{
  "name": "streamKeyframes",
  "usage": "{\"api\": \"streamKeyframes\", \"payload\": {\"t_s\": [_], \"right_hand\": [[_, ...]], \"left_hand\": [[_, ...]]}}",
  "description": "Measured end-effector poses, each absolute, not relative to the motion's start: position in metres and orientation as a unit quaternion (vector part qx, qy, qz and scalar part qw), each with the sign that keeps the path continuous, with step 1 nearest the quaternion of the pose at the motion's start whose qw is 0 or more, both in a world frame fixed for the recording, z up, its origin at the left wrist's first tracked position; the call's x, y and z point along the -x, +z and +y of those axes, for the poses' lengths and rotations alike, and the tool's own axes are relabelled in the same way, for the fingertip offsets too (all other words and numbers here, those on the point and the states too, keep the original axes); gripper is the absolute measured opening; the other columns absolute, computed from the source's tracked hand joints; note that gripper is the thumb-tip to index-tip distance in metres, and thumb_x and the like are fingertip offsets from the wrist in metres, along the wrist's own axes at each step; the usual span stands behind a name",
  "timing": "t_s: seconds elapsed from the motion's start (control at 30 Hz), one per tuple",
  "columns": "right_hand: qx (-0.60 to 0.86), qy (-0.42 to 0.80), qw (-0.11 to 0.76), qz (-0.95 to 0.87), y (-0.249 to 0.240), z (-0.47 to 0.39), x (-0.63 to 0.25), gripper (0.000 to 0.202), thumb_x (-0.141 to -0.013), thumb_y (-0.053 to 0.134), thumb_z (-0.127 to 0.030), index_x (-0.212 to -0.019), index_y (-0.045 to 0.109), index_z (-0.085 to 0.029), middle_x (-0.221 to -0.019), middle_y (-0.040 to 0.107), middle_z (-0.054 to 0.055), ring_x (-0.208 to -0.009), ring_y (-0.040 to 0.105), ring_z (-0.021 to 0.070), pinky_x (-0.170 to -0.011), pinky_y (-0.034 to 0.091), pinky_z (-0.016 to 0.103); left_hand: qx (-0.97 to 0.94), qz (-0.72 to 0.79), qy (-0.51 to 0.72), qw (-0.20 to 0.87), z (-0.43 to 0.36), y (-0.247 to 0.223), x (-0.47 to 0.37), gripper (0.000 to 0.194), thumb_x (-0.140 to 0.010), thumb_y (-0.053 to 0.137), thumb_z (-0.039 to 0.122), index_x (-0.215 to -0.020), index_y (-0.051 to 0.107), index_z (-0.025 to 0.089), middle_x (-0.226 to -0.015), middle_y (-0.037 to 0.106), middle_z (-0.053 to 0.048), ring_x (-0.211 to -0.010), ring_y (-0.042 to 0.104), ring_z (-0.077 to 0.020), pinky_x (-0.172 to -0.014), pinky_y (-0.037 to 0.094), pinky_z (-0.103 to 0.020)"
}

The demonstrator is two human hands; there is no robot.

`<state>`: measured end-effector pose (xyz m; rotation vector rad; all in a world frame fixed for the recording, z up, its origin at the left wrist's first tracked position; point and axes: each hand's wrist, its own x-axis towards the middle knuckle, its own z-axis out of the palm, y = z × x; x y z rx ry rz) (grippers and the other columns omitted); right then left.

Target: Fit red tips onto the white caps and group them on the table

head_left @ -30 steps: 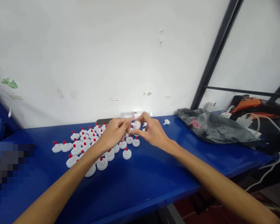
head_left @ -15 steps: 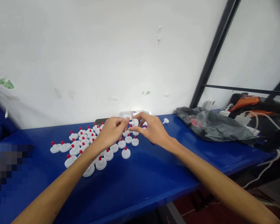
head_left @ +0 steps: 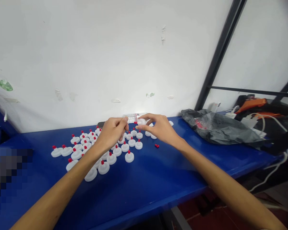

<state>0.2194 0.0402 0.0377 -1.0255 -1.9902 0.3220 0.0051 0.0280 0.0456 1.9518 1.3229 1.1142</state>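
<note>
My right hand (head_left: 159,127) pinches a white nozzle cap (head_left: 141,121) between thumb and fingers. The cap lies on its side in the air, its small red tip pointing left. Just left of it, my left hand (head_left: 114,129) is closed, thumb pressed to the fingers; whatever it may hold is hidden. Beneath and around both hands, many similar white caps with red tips stand upright on the blue table, among them a front one (head_left: 129,157). A few loose red tips (head_left: 156,146) lie below my right hand.
A clear plastic bottle (head_left: 132,118) lies along the wall behind my hands, near a dark flat object (head_left: 101,124). To the right, a grey plastic bag (head_left: 213,127) carries a small clear bag of red pieces (head_left: 201,124). Chargers and white cables (head_left: 249,121) sit farther right.
My left hand has drawn away leftward from the cap in my right hand. A red tip now shows on that cap's nozzle. Loose red tips on the table have come into fuller view.
</note>
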Motion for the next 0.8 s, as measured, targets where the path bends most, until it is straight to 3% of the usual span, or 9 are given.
{"api": "streamKeyframes", "payload": {"t_s": [0.07, 0.2, 0.3, 0.5, 0.67, 0.8], "right_hand": [[0.420, 0.125, 0.385, -0.812, 0.040, 0.043, -0.226, 0.034, -0.091, 0.067, -0.054, -0.098, 0.078, -0.023, -0.084, 0.077, 0.003, -0.071, 0.066, 0.0183, -0.065, 0.044, 0.030], [0.467, 0.102, 0.249, -0.843, 0.041, 0.048, -0.242, 0.052, -0.093, 0.058, -0.062, -0.065, 0.070, -0.021, -0.055, 0.062, 0.000, -0.051, 0.050, 0.0138, -0.052, 0.030, 0.031], [0.502, 0.106, 0.193, -0.836, 0.038, 0.052, -0.248, 0.056, -0.090, 0.059, -0.067, -0.058, 0.066, -0.021, -0.052, 0.059, 0.001, -0.048, 0.046, 0.0133, -0.050, 0.026, 0.031], [0.529, 0.060, 0.162, -0.831, 0.024, 0.059, -0.245, 0.044, -0.078, 0.075, -0.067, -0.078, 0.077, -0.023, -0.062, 0.066, 0.003, -0.052, 0.054, 0.0171, -0.053, 0.032, 0.031], [0.536, 0.046, 0.152, -0.829, 0.015, 0.060, -0.242, 0.036, -0.072, 0.088, -0.048, -0.098, 0.079, -0.026, -0.078, 0.074, 0.005, -0.066, 0.066, 0.0219, -0.059, 0.039, 0.032], [0.532, 0.074, 0.153, -0.830, 0.017, 0.058, -0.242, 0.037, -0.068, 0.091, -0.041, -0.100, 0.078, -0.028, -0.074, 0.072, 0.003, -0.063, 0.064, 0.0207, -0.058, 0.039, 0.031]], "left_hand": [[-0.727, 0.491, 0.406, 0.256, 0.027, 0.046, -0.006, 0.045, -0.099, 0.045, 0.050, -0.069, 0.060, 0.020, -0.043, 0.050, 0.003, -0.041, 0.048, -0.0130, -0.049, 0.041, -0.026], [-0.729, 0.495, 0.402, 0.248, 0.026, 0.044, -0.006, 0.039, -0.098, 0.048, 0.047, -0.073, 0.063, 0.020, -0.047, 0.051, 0.004, -0.042, 0.049, -0.0132, -0.046, 0.040, -0.025], [-0.724, 0.500, 0.399, 0.258, 0.026, 0.043, -0.006, 0.037, -0.098, 0.047, 0.045, -0.074, 0.063, 0.020, -0.050, 0.052, 0.003, -0.042, 0.049, -0.0125, -0.044, 0.039, -0.025], [-0.730, 0.499, 0.386, 0.263, 0.024, 0.044, -0.008, 0.036, -0.097, 0.048, 0.042, -0.072, 0.061, 0.020, -0.051, 0.052, 0.003, -0.041, 0.049, -0.0117, -0.044, 0.040, -0.024], [-0.741, 0.493, 0.375, 0.258, 0.025, 0.041, -0.010, 0.038, -0.096, 0.049, 0.046, -0.073, 0.063, 0.020, -0.052, 0.055, 0.002, -0.042, 0.052, -0.0130, -0.043, 0.039, -0.025], [-0.746, 0.490, 0.365, 0.265, 0.025, 0.041, -0.010, 0.037, -0.096, 0.051, 0.045, -0.072, 0.064, 0.020, -0.053, 0.056, 0.002, -0.043, 0.053, -0.0125, -0.043, 0.040, -0.024]]}}
